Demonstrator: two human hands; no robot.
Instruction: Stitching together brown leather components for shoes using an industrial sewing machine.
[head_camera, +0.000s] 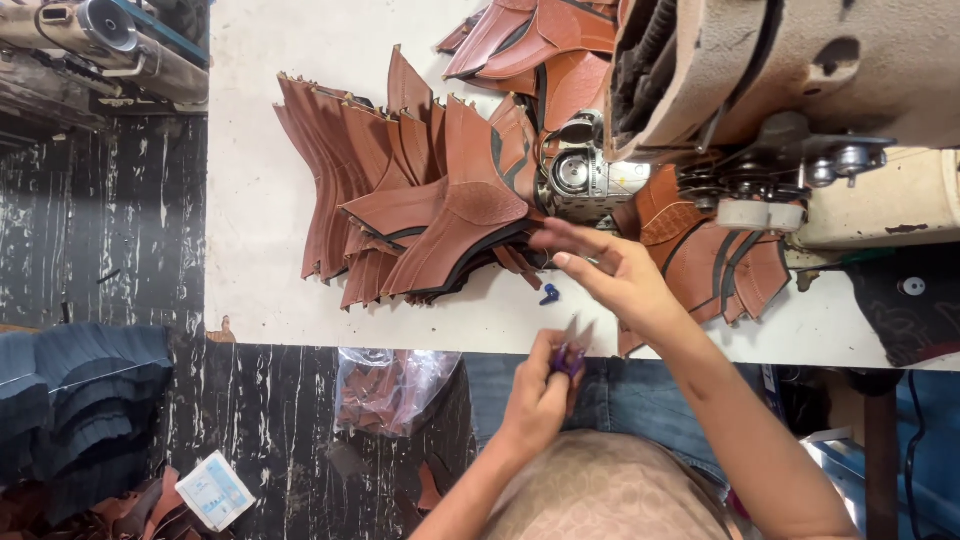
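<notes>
While we look down from the head view, entries run from the fingers outward.
Left hand (545, 385): our fingers closed around small purple-handled snips (570, 352), blades up, at the surface (260, 200) edge.
Right hand (615, 275): fingers spread apart, reaching over the brown leather pieces (420, 200), tips just beside them.
Behind: sewing machine (790, 80).
Floor: plastic bag (390, 385).

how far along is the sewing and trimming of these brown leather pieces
Done, it seems: a fanned stack of stitched brown leather pieces lies left of the sewing machine. In hand: the right hand reaches to the stack's edge by the machine, while the left hand grips small purple thread snips. Left: more pieces sit under the machine head; how many need work cannot be told.
</notes>
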